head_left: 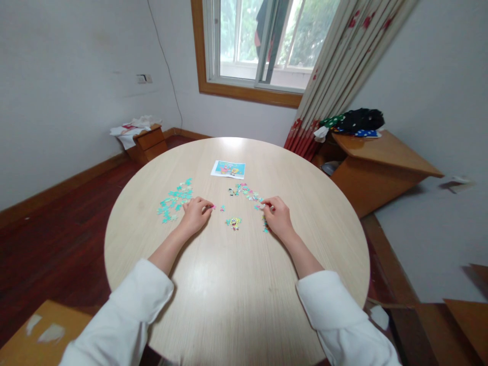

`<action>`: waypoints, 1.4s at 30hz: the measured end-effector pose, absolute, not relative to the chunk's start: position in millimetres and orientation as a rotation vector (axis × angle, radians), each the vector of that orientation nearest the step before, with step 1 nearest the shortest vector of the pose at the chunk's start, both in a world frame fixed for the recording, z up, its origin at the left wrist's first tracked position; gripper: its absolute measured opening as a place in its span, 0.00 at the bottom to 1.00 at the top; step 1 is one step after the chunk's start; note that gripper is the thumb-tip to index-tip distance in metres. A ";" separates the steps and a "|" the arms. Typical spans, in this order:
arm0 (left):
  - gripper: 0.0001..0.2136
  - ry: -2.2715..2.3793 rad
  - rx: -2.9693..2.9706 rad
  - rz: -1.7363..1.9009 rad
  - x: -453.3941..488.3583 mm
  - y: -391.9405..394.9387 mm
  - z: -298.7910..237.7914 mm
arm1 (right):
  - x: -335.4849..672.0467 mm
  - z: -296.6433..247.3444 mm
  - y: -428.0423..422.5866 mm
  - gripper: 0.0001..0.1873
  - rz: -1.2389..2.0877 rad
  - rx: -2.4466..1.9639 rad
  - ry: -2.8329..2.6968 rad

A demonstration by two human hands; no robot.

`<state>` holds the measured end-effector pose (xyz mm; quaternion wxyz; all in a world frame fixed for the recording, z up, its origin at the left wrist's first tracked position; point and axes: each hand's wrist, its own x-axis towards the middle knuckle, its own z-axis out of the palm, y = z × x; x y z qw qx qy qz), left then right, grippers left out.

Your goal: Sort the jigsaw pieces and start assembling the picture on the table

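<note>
My left hand point(195, 214) rests on the round wooden table point(236, 284), fingers curled and pinching a small pink jigsaw piece point(213, 207). My right hand point(278, 216) lies opposite, its fingers pinched on a small piece at the edge of a scatter of colourful pieces point(246, 191). Between the hands lies a small joined cluster of pieces point(233, 222). A pile of turquoise pieces point(175, 200) sits left of my left hand. A printed reference picture point(228, 169) lies further back on the table.
A low wooden cabinet point(375, 165) with dark clothes on top stands to the right by a curtain point(335, 76). A small wooden box point(147, 142) with cloth sits by the left wall. A cardboard box point(34, 335) is at the lower left.
</note>
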<state>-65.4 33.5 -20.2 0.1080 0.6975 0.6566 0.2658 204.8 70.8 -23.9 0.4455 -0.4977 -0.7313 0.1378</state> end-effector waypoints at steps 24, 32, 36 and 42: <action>0.12 1.911 2.084 0.702 -63.7 34.1 -15.6 | 207.7 -30.5 73.3 0.19 0.259 -1.426 -2.029; 0.08 1.898 2.098 0.601 -62.8 31.1 -8.5 | 203.3 -36.7 70.1 0.17 0.166 -1.472 -2.076; 0.07 1.885 2.096 0.563 -62.6 30.5 -6.9 | 207.7 -35.3 72.0 0.17 0.120 -1.508 -2.052; 0.08 1.881 2.093 0.536 -60.6 28.8 -4.4 | 219.8 -32.9 78.1 0.17 0.076 -1.640 -1.977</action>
